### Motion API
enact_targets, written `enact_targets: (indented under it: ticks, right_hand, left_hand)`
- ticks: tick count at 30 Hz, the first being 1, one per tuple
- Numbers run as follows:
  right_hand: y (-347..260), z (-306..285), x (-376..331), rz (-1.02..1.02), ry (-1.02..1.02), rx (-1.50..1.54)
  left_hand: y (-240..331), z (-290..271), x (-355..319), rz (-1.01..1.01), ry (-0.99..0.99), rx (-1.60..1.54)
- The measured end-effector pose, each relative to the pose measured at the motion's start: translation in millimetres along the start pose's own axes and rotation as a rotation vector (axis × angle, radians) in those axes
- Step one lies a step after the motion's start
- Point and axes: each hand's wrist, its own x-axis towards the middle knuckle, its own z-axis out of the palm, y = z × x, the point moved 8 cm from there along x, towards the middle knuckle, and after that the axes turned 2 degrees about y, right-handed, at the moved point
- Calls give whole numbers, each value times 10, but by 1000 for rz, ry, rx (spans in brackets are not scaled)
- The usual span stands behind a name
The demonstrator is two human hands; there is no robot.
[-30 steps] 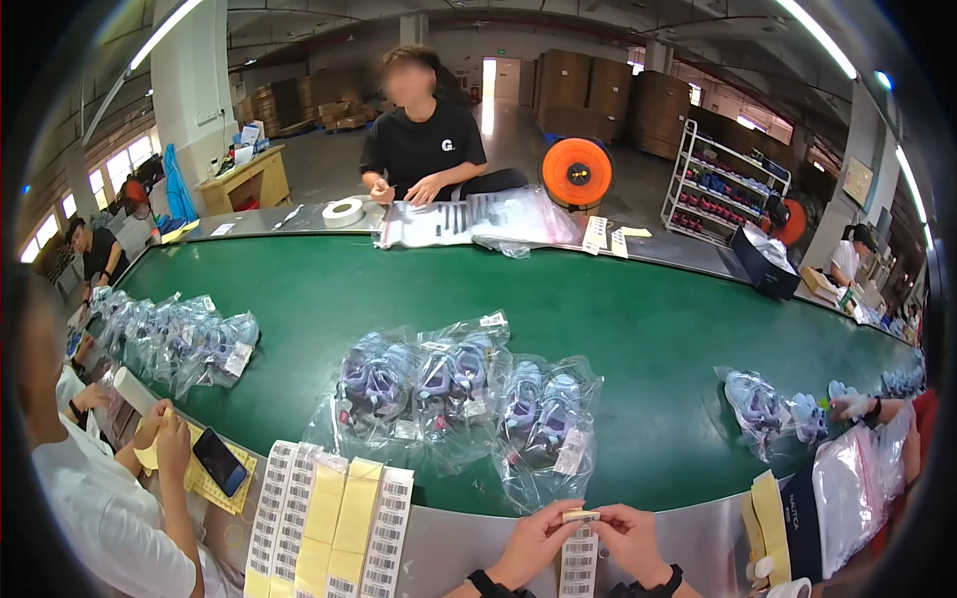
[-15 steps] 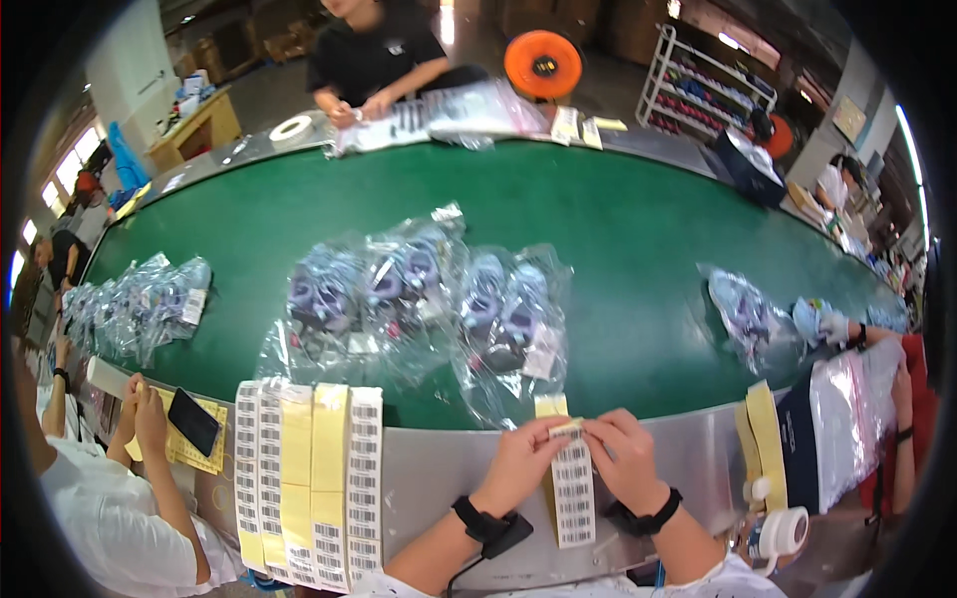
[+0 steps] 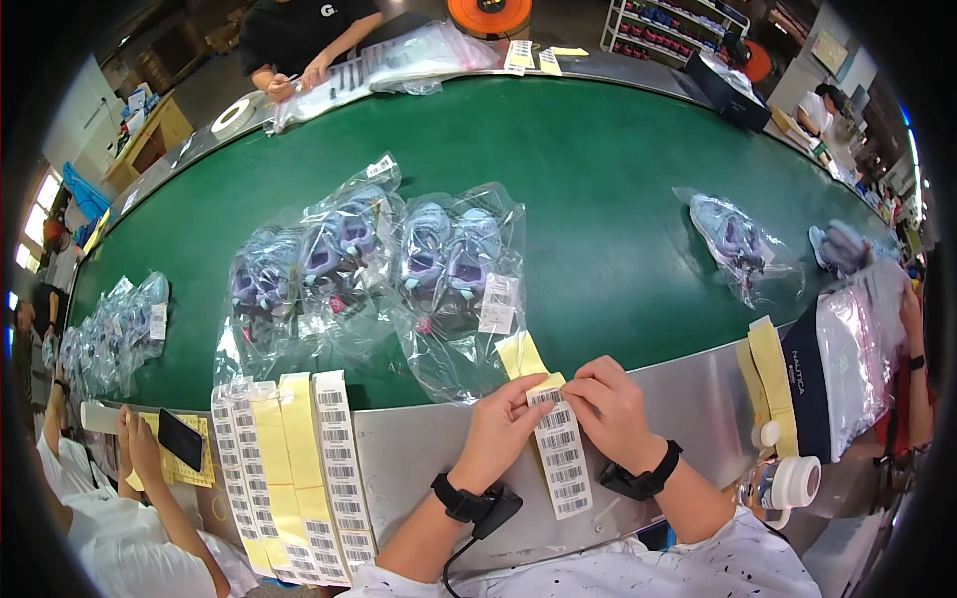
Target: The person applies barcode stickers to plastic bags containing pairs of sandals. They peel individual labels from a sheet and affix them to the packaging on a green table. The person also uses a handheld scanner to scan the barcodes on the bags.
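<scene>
A strip of white barcode labels on yellow backing hangs over the metal edge in front of me. My left hand is closed in a pinch on the strip's upper left side. At the upper right corner, the thumb and fingers of my right hand are pressed together on the same strip. Bare yellow backing sticks up beyond my fingers. Just past it lies a pair of blue and purple shoes in a clear plastic bag, with a white label on the bag.
More bagged shoes lie left on the green belt. Several label strips cover the metal ledge. At right are yellow strips, a dark box with plastic bags and a white-lidded bottle. Co-workers sit around.
The whole view has shifted, so the belt and bagged shoes appear farther left and higher. Both hands remain at the top of the label strip, which now slants more.
</scene>
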Motion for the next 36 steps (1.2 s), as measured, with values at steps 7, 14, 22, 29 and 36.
enact_targets:
  ticks: [7,14,22,29,36]
  right_hand:
    - [-99,-243,246,-34,37,78]
    - [1443,352,1354,632,337,827]
    - [1366,1424,2287,553,152,224]
    - [1544,1261,2328,490,272,796]
    - [2065,1037,1749,798,193,942]
  left_hand:
    - [-47,-39,86,10,46,-90]
    - [-7,54,113,66,101,43]
    - [32,103,107,-30,36,30]
    - [-94,118,92,-41,50,160]
    - [-134,113,136,-5,77,52]
